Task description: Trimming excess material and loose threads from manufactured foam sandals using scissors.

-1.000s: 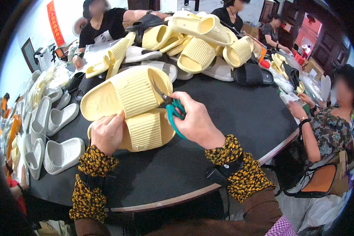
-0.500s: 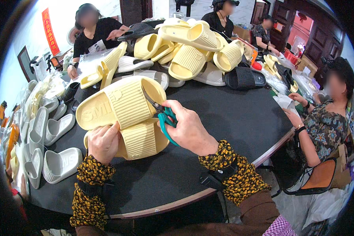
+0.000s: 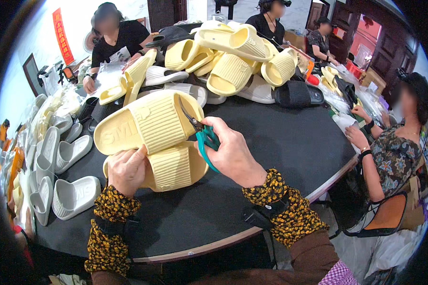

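My left hand (image 3: pixel 127 171) grips a pair of yellow slide sandals by their inner edges, one above the other. The upper slide (image 3: pixel 162 124) shows its ribbed strap and embossed footbed; the lower slide (image 3: pixel 170 167) lies partly behind my hand. My right hand (image 3: pixel 233 154) is closed around teal-handled scissors (image 3: pixel 207 141). Their dark blades (image 3: pixel 189 115) lie at the upper slide's strap edge, toward its open end. Whether the blades touch the strap, I cannot tell.
A heap of yellow slides (image 3: pixel 230 71) with grey and black ones covers the far side of the dark table (image 3: pixel 271 128). Grey slides (image 3: pixel 76 195) and plastic bags line the left. Several people sit around the table; a chair (image 3: pixel 383 211) stands at the right.
The slides and both hands have shifted very slightly to the right in view. My right hand still holds the scissors at the strap. The person at far left has lowered a raised hand.
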Demonstrator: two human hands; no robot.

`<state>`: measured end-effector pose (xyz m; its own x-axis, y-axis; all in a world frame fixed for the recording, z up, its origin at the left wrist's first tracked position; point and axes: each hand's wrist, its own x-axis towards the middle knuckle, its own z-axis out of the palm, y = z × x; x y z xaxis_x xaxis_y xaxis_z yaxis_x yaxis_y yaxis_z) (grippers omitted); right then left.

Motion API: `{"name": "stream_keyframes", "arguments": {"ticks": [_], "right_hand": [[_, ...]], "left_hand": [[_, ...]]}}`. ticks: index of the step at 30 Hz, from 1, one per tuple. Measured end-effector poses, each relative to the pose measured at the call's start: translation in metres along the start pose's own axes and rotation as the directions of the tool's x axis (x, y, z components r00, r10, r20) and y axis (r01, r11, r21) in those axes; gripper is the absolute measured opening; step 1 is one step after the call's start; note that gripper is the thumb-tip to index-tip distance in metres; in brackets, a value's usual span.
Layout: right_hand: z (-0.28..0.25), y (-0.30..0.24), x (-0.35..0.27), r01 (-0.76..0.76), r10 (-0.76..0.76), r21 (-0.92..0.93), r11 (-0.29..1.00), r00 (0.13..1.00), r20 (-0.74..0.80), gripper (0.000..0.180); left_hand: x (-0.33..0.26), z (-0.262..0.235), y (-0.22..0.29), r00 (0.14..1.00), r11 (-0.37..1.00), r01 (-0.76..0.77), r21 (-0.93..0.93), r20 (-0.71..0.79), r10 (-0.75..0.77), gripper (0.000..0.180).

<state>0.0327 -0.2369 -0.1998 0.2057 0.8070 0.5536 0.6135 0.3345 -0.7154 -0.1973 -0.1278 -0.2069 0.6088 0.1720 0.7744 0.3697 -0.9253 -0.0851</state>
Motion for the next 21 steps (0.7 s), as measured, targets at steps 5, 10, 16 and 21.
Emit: {"name": "stream_keyframes", "arguments": {"ticks": [5, 10, 16, 21], "right_hand": [[-0.001, -0.004, -0.001, 0.007, -0.006, -0.041, 0.999, 1.000, 0.027, 0.036], [0.001, 0.001, -0.001, 0.025, -0.024, -0.032, 0.999, 0.999, 0.026, 0.036], [0.003, 0.012, -0.001, 0.056, -0.056, 0.000, 0.998, 0.997, -0.052, 0.036], [0.006, 0.006, -0.002, 0.066, -0.063, 0.030, 0.997, 0.994, -0.094, 0.036]], "left_hand": [[0.001, 0.001, 0.002, 0.999, 1.000, -0.016, -0.014, -0.029, 0.016, 0.024], [0.001, 0.000, 0.002, 1.000, 1.000, 0.005, -0.008, -0.017, -0.005, 0.024], [-0.001, 0.003, 0.000, 0.996, 0.997, 0.077, -0.018, 0.036, -0.076, 0.023], [-0.009, 0.003, -0.004, 0.982, 0.984, 0.177, -0.003, 0.059, -0.177, 0.024]]}}
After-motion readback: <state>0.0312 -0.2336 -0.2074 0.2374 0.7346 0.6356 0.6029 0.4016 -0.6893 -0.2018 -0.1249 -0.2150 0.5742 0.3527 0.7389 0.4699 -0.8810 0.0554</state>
